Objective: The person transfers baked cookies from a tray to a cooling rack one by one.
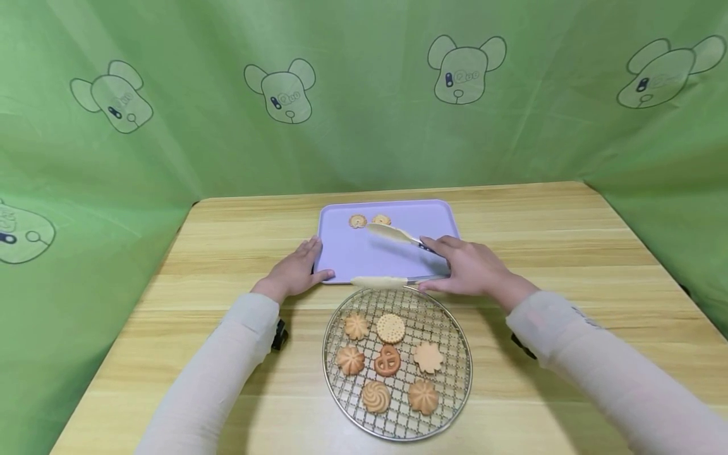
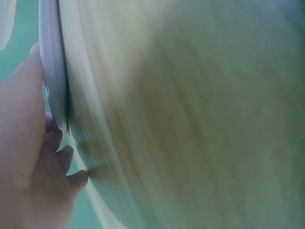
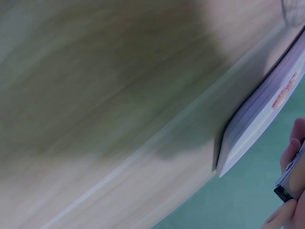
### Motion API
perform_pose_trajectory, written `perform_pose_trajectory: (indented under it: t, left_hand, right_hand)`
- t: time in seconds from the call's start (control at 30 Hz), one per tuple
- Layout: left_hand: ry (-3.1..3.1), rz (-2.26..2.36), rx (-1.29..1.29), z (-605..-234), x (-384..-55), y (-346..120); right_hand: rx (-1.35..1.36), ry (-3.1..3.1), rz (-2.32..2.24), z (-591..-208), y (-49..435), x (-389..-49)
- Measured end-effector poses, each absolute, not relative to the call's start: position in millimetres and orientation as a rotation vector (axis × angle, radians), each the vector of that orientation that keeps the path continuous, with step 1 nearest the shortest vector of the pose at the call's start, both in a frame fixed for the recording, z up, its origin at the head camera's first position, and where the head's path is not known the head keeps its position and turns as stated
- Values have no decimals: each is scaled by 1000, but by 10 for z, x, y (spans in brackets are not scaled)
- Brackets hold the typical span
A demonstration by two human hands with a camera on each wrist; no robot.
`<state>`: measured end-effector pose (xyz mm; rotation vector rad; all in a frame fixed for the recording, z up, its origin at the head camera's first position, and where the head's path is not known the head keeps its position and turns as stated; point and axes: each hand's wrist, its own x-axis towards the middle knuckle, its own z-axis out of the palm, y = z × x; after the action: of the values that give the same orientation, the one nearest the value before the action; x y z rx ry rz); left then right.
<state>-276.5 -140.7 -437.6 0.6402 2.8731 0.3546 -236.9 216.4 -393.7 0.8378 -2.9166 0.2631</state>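
Observation:
My left hand (image 1: 293,268) holds the front left corner of a lilac tray (image 1: 364,253), thumb over the rim and fingers along the outer side. In the left wrist view the tray's edge (image 2: 53,71) runs between thumb and fingers. My right hand (image 1: 469,264) grips tongs (image 1: 392,232) with beige tips and metal arms. Their arms are spread wide over the tray's right half and front edge, nothing between the tips. Two ring-shaped cookies (image 1: 357,221) lie at the back of the tray; the upper tong tip partly overlaps the right one in the head view.
In front of the tray stands a round wire rack (image 1: 364,424) bearing several cookies, among them a pretzel-shaped one (image 1: 387,361), a round dotted one (image 1: 390,328) and a swirled one (image 1: 376,397). Green cloth (image 1: 364,151) hangs behind and beside the wooden table (image 1: 597,265).

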Motion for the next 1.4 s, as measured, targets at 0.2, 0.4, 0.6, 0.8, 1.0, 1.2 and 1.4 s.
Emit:
perform_pose_trajectory:
  t: [0.2, 0.4, 0.6, 0.8, 1.0, 1.2, 1.4]
  left_hand:
    - [2873, 353, 639, -4366, -2760, -1401]
    - [2874, 361, 632, -4367, -2756, -1398]
    - [2877, 361, 637, -4378, -2762, -1398]
    - [2863, 365, 634, -4348, -2745, -1394]
    - [2865, 358, 634, -4348, -2741, -1399]
    - [2864, 363, 633, -4351, -2744, -1403]
    - [2864, 368, 628, -4350, -2742, -1400]
  right_hand:
    - [727, -2942, 300, -3895, 2096, -2403]
    - [576, -2978, 312, -3892, 2050, -2447]
    - [445, -3033, 308, -3916, 2019, -2497]
    - [352, -3067, 281, -3927, 1999, -2537]
    - [298, -3100, 290, -3937, 1978, -2578]
    - [268, -3142, 280, -3944, 1949, -2613]
    - [243, -3147, 248, -3938, 1902, -2636]
